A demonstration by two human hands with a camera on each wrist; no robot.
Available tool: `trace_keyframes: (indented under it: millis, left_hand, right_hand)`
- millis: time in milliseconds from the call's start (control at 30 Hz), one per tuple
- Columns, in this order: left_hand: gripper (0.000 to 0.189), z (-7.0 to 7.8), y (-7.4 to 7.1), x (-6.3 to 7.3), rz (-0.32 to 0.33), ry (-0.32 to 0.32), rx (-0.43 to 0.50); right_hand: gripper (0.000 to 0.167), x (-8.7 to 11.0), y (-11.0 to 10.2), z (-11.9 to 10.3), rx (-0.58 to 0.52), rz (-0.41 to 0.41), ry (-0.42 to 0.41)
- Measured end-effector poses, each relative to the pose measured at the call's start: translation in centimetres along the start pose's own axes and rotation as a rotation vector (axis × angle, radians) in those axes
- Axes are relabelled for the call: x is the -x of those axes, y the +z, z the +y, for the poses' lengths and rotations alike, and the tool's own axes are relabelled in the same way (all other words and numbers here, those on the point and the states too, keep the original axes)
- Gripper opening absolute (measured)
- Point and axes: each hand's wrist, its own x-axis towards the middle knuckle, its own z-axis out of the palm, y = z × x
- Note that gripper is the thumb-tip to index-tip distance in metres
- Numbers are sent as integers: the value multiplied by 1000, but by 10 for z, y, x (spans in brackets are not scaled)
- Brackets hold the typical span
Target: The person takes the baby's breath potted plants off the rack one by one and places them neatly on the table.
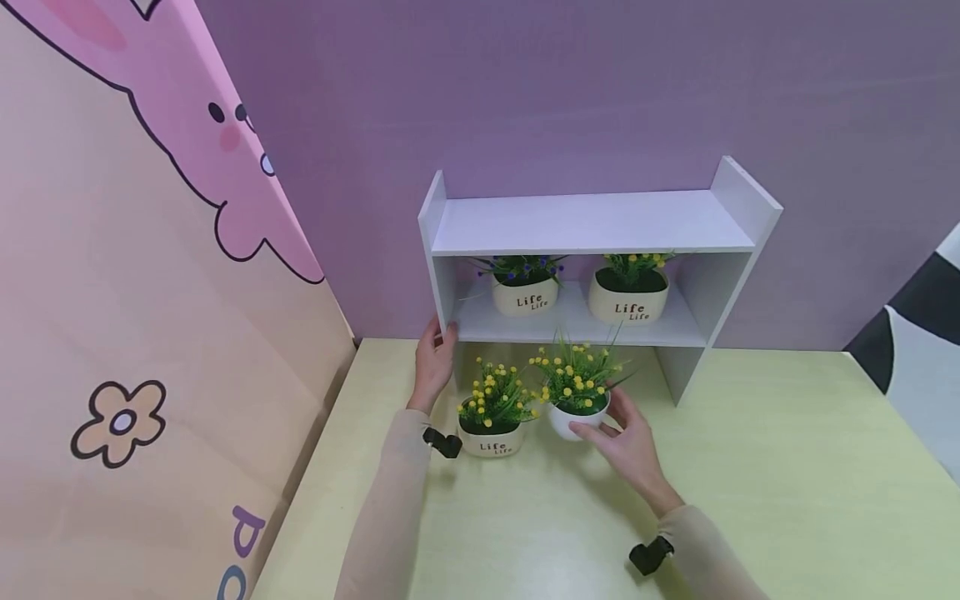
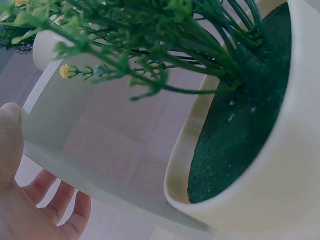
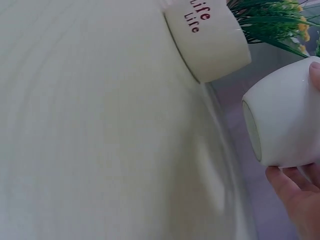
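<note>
Flowerpot (image 1: 576, 420), white, gripped in right hand (image 1: 630, 444), above table (image 1: 795, 467)

A plain purple wall (image 1: 570, 92) meets a pale cartoon-printed wall (image 1: 82, 283) at left, above a light yellowish tabletop (image 1: 795, 475).

The white pot (image 1: 576, 424) looks smooth and softly glossy, plastic or ceramic, impossible to tell which. Its yellow-flowered plant (image 1: 576, 385) looks like plastic. The cream pot (image 1: 491, 442) is smooth, its dark green filler (image 2: 240, 145) matt and slightly rough. The shelf (image 1: 592, 221) resembles smooth board; the counter (image 1: 787, 458) has a soft sheen. The sleeve (image 1: 393, 492) looks like matt cloth.
</note>
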Motion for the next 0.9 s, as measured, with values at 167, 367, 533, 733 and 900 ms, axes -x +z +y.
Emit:
trace_keyframes:
  millis: [167, 367, 533, 733, 900]
  left_hand:
    - [52, 1, 0, 1, -3, -2, -6]
    - [53, 1, 0, 1, -1, -10, -8]
    - [53, 1, 1, 0, -1, -6, -13]
    - [53, 0, 1, 0, -5, -4, -15]
    - [53, -2, 0, -1, -4, 6, -18]
  right_hand:
    - [90, 2, 4, 7, 0, -4, 28]
    - [92, 5, 8, 11, -11, -18, 64]
    - [92, 7, 12, 16, -25, -38, 66]
    - [92, 9, 13, 22, -27, -53, 57]
    - [96, 9, 11, 26, -7, -90, 57]
